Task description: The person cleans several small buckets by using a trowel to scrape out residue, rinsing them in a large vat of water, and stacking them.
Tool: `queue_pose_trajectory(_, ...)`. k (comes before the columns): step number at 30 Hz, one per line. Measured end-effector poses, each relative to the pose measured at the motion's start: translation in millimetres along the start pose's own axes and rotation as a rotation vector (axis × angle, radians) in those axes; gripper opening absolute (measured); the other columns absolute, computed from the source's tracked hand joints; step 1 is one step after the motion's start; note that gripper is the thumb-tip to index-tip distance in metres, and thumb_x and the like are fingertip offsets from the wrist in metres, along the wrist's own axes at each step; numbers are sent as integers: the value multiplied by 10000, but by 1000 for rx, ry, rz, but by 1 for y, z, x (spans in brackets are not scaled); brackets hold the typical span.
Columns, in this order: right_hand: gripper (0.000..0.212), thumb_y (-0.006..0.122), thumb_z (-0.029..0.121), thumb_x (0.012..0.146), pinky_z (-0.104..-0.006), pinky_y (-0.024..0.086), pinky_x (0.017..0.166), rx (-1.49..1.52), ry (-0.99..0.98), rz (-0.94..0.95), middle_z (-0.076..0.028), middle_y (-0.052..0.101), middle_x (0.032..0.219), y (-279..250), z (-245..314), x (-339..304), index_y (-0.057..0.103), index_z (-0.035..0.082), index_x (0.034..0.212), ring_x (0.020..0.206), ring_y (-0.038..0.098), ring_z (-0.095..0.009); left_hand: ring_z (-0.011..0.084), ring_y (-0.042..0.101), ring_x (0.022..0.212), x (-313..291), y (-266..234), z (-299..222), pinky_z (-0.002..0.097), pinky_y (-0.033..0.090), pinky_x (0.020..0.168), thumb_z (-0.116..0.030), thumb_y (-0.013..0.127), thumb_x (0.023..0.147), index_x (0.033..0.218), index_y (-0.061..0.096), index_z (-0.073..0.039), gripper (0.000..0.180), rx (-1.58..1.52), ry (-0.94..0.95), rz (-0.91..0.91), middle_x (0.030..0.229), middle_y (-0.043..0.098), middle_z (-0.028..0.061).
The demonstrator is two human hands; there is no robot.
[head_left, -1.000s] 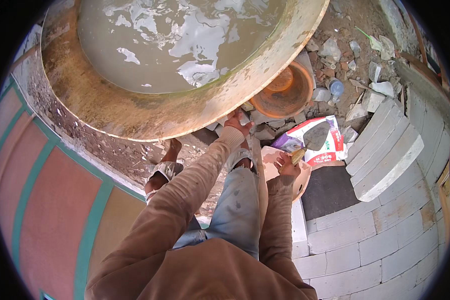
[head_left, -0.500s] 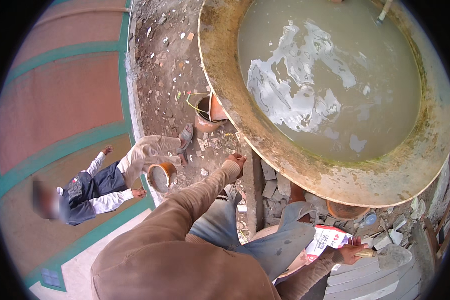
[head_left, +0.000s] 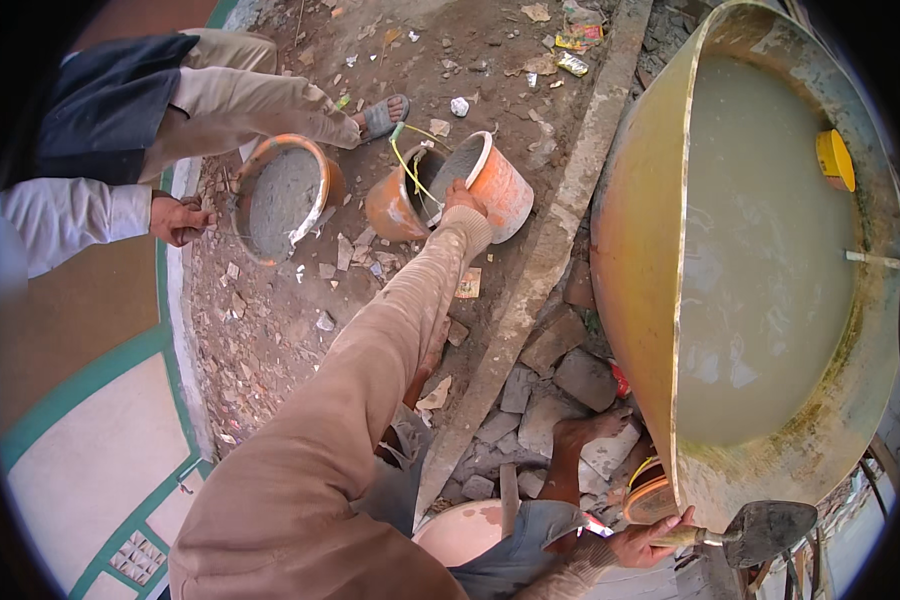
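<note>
Two hands work well apart: the left hand (head_left: 466, 200) is clamped on the rim of a tilted orange-and-white bucket (head_left: 508, 195) near the dirt ground's (head_left: 420, 85) edge along a concrete strip (head_left: 560, 195); the right hand (head_left: 652, 543) grips a trowel (head_left: 768, 533) near the large basin's (head_left: 642, 220) rim. Another person's hand (head_left: 180, 218) is beside a mortar bucket (head_left: 336, 186).

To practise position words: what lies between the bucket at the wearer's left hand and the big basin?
Dirt and a long concrete-looking beam lie between the bucket and the basin in the head view.
</note>
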State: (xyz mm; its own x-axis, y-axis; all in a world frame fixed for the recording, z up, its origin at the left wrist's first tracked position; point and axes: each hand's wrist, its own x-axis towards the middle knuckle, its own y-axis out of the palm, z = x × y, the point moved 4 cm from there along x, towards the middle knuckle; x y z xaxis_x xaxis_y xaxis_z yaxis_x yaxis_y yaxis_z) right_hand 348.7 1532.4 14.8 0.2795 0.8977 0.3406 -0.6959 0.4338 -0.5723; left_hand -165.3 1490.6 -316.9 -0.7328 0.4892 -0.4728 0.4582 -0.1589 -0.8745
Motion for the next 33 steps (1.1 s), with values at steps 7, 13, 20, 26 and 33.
queue_pose_trajectory(7,378,565,167,1003,-403,456,1025,98,-6,110,-200,609,1274,23,64,-65,533,-120,1248,1184,564,-279,385,672,906,-49,-3,79,490,545,771,-92,576,862,1150,540,-46,294,-218,75,-203,1116,615,177)
queue_pose_trajectory(13,255,696,55,903,-321,487,869,433,396,431,-133,654,1040,80,123,-136,579,-58,1100,959,602,-179,361,648,847,-189,-108,41,469,524,706,-142,569,920,1107,546,-70,201,-258,410,-208,990,598,148)
queue_pose_trajectory(20,566,915,329,670,-376,521,762,29,529,688,-137,698,920,172,176,-175,627,-34,996,800,652,-214,296,654,810,-319,-200,43,401,541,686,-48,629,809,1077,564,-42,275,-326,753,-182,983,605,132)
queue_pose_trajectory(26,375,741,36,662,-391,524,767,-243,463,598,-150,708,885,129,147,-185,622,-49,1008,795,679,-254,284,663,803,-368,-187,54,380,547,680,-128,737,811,1162,582,-54,391,-338,862,-12,1021,645,100)
queue_pose_trajectory(33,510,647,-68,662,-332,506,889,116,599,452,-117,658,1088,37,57,-166,582,-68,1167,957,643,-208,395,361,1306,-381,-165,91,469,346,1074,-357,831,770,1472,246,2,982,-644,154,-344,1467,230,229)
